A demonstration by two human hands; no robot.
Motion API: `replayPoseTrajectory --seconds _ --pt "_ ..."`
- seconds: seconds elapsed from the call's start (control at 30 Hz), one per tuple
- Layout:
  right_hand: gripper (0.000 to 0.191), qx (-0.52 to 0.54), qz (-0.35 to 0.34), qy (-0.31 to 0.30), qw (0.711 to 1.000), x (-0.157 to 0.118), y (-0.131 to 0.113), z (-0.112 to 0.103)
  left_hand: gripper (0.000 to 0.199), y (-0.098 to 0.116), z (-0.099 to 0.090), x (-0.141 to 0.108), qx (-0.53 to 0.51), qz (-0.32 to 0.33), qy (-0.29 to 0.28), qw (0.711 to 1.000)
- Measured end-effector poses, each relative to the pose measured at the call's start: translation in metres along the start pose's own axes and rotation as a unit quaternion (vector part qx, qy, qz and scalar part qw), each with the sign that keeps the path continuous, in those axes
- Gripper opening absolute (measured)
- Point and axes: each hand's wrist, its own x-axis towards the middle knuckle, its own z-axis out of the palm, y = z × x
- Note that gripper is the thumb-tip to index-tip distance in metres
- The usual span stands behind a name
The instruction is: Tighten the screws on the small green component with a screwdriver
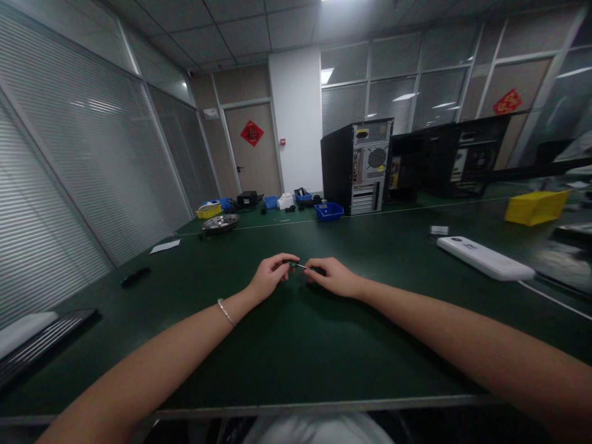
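Observation:
Both my arms reach out over the dark green table. My left hand, with a thin bracelet at the wrist, pinches a very small dark part between thumb and fingertips. My right hand is closed on a small tool whose thin metal tip points left and meets that part. The two hands nearly touch just above the table top. The tool's handle is hidden inside my right fist.
A white power strip lies to the right, a yellow bin behind it. Black computer towers stand at the back. A blue tray, a metal bowl and a black remote-like item lie farther off.

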Motion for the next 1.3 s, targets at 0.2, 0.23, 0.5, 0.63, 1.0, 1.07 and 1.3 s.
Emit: replayPoseTrajectory --seconds 0.2,0.23,0.5,0.63,1.0,1.07,1.3 --pt "0.028 0.009 -0.005 -0.008 1.0 -0.001 0.001 -0.002 0.032 -0.005 -0.003 0.005 -0.096 -0.057 -0.039 0.993" --pt "0.028 0.01 -0.006 -0.009 1.0 -0.001 0.0 -0.002 0.032 -0.006 -0.003 0.005 -0.107 -0.065 -0.043 0.991" --pt "0.027 0.009 -0.025 -0.023 0.999 -0.002 -0.005 -0.004 0.034 -0.009 -0.002 0.006 -0.163 -0.101 -0.077 0.978" --pt "0.026 0.022 -0.017 -0.016 0.999 -0.001 -0.004 -0.003 0.034 -0.012 -0.002 0.007 -0.172 -0.097 -0.06 0.979" --pt "0.025 0.034 -0.029 0.042 0.998 0.0 0.0 0.0 0.034 -0.012 -0.002 0.006 -0.156 -0.086 -0.006 0.984" --pt "0.026 0.038 -0.031 0.043 0.998 0.001 0.001 0.0 0.034 -0.012 -0.001 0.007 -0.153 -0.082 0.002 0.985" --pt "0.027 0.036 -0.028 0.041 0.998 0.001 0.001 0.0 0.033 -0.015 -0.002 0.007 -0.144 -0.071 0.017 0.987"
